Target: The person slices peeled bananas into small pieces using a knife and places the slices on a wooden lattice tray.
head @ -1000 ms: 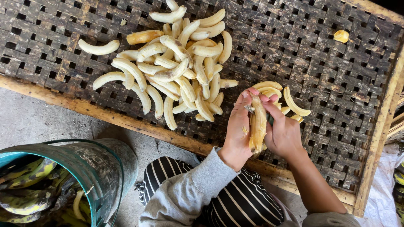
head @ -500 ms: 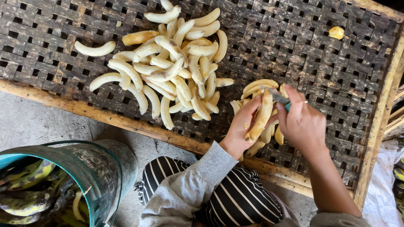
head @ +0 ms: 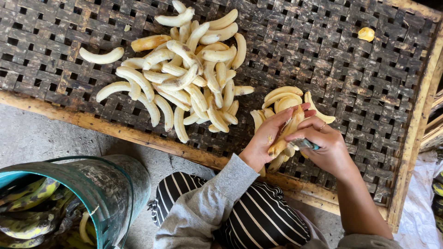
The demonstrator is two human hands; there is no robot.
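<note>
Both hands have come down lower over the small heap since a second ago, and the peeled banana that stood upright between them now lies slanted across the left palm. Her left hand [head: 266,140] is curled loosely around that peeled banana [head: 287,133], fingers half closed under it, just above the small heap of slices [head: 281,99] on the woven tray [head: 350,87]. Her right hand [head: 325,145] is closed around a small knife [head: 305,144], only a grey-blue bit of it showing past the fingers, resting against the fruit's lower side. That banana looks soft, light and slick with no skin on it; I'd judge it bruises or snaps if squeezed, so cradling it along its length, as the left hand does, suits it best. Farther left sits the big pile of peeled bananas [head: 184,78], and a green bucket [head: 92,193] of unpeeled ones stands on the floor.
</note>
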